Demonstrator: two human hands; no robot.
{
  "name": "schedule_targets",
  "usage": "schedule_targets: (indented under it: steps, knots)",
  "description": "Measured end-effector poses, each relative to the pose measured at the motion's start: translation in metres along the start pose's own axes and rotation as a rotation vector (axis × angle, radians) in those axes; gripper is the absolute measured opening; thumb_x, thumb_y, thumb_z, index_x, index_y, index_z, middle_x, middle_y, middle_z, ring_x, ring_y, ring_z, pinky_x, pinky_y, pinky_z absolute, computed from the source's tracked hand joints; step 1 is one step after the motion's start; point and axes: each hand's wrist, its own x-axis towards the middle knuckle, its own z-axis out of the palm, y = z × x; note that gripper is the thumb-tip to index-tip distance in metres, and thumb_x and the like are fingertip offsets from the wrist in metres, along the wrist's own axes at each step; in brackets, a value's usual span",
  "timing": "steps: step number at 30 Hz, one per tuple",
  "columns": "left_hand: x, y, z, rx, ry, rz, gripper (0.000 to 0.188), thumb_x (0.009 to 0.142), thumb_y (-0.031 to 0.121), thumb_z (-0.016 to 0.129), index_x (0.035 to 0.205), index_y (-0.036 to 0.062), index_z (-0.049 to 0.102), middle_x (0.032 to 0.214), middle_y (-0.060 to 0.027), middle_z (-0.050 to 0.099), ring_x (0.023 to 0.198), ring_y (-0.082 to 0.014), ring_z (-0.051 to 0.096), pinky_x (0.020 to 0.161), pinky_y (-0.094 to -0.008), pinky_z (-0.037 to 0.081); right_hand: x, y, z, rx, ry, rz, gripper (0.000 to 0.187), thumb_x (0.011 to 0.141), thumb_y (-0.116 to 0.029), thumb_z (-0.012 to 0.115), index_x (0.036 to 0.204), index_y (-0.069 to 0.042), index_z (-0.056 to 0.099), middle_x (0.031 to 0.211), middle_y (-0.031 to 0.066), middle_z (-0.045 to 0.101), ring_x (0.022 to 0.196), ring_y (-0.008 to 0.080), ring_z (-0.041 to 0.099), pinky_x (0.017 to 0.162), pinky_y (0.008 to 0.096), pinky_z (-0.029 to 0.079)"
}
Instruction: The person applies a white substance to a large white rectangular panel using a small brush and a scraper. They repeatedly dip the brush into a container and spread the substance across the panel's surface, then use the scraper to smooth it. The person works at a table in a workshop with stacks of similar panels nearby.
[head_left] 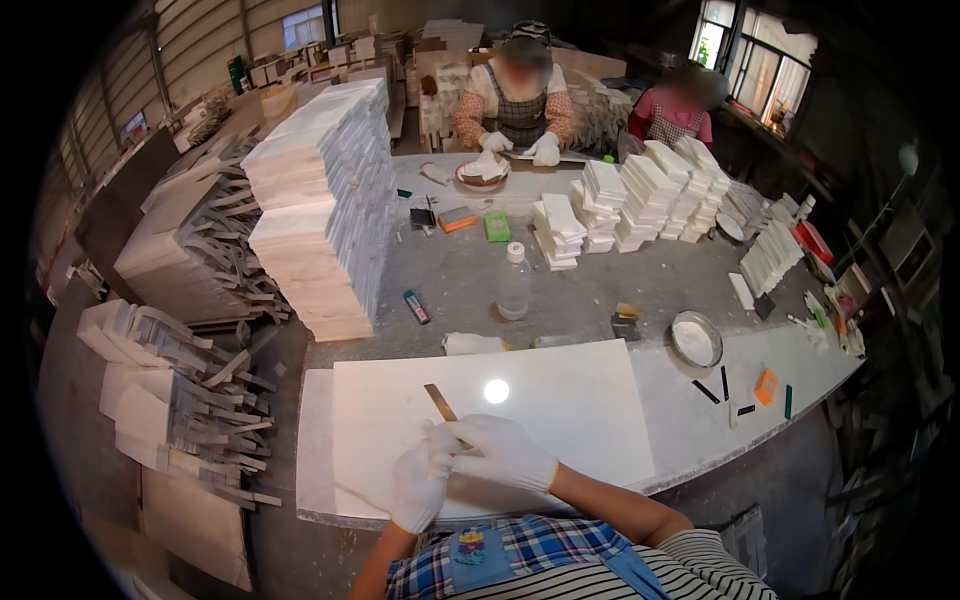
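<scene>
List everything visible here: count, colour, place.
panel: one, white, near edge
strip: one, brownish, at hands
bars: three, black, right of panel
bottle: one, clear, beyond panel
bowl: one, metallic, right of bottle
blocks: two, orange, right and far side
box: one, green, beyond bottle
tall stacks: several, white, table's left
short stacks: several, white, far right
piles: several, pale, far left
clutter: uncounted, mixed, scattered
people: two, mixed colours, beyond table
table: one, grey, centre
left hand and right hand: two, white gloves, over panel
</scene>
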Motion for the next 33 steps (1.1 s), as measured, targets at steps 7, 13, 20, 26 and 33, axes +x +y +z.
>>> schedule_targets:
  steps: [7, 13, 20, 26, 33]
  knots:
    - [-0.008, 0.005, 0.043, 0.075, -0.196, -0.163, 0.052, 0.114, 0.046, 0.051, 0.111, -0.0018, 0.073, 0.08, -0.0093, 0.068, 0.074, -0.017, 0.063, 0.071, -0.0334, 0.052, -0.061, 0.023, -0.022, 0.191, 0.146, 0.125, 0.043, 0.095, -0.03, 0.071, 0.128, -0.002, 0.069, 0.112, 0.0195, 0.071, 0.102, 0.0349, 0.069, 0.094, 0.0423, 0.054]
    - [-0.005, 0.033, 0.103, 0.074, -0.215, -0.249, 0.048, 0.107, 0.033, 0.053, 0.127, -0.0065, 0.071, 0.089, -0.0125, 0.073, 0.087, -0.0193, 0.069, 0.081, -0.0337, 0.055, -0.129, 0.078, -0.089, 0.227, 0.487, 0.277, 0.043, 0.096, -0.036, 0.073, 0.125, -0.006, 0.07, 0.111, 0.0181, 0.071, 0.103, 0.0326, 0.069, 0.092, 0.0409, 0.054]
    - [-0.01, 0.075, 0.177, 0.175, -0.37, -0.401, 0.047, 0.101, 0.026, 0.054, 0.129, -0.0083, 0.069, 0.099, -0.0173, 0.077, 0.088, -0.0218, 0.072, 0.083, -0.0354, 0.057, -0.215, 0.194, -0.207, -0.104, 0.967, 0.43, 0.035, 0.094, -0.034, 0.077, 0.118, -0.009, 0.075, 0.106, 0.0143, 0.076, 0.096, 0.0297, 0.072, 0.088, 0.0401, 0.056]
    - [0.002, 0.089, 0.216, 0.277, -0.477, -0.439, 0.048, 0.1, 0.03, 0.054, 0.127, -0.0055, 0.072, 0.1, -0.0187, 0.077, 0.088, -0.0239, 0.073, 0.083, -0.0364, 0.057, -0.248, 0.288, -0.289, -0.327, 0.988, 0.646, 0.031, 0.092, -0.029, 0.073, 0.118, -0.011, 0.075, 0.11, 0.0153, 0.077, 0.102, 0.0342, 0.073, 0.09, 0.0436, 0.056]
    - [0.007, 0.085, 0.246, 0.325, -0.43, -0.448, 0.047, 0.099, 0.034, 0.054, 0.122, -0.0015, 0.075, 0.103, -0.0216, 0.078, 0.092, -0.0319, 0.074, 0.085, -0.0409, 0.057, -0.242, 0.355, -0.319, -0.39, 0.869, 0.644, 0.029, 0.094, -0.031, 0.068, 0.117, -0.014, 0.074, 0.111, 0.0164, 0.075, 0.103, 0.0381, 0.071, 0.089, 0.0486, 0.054]
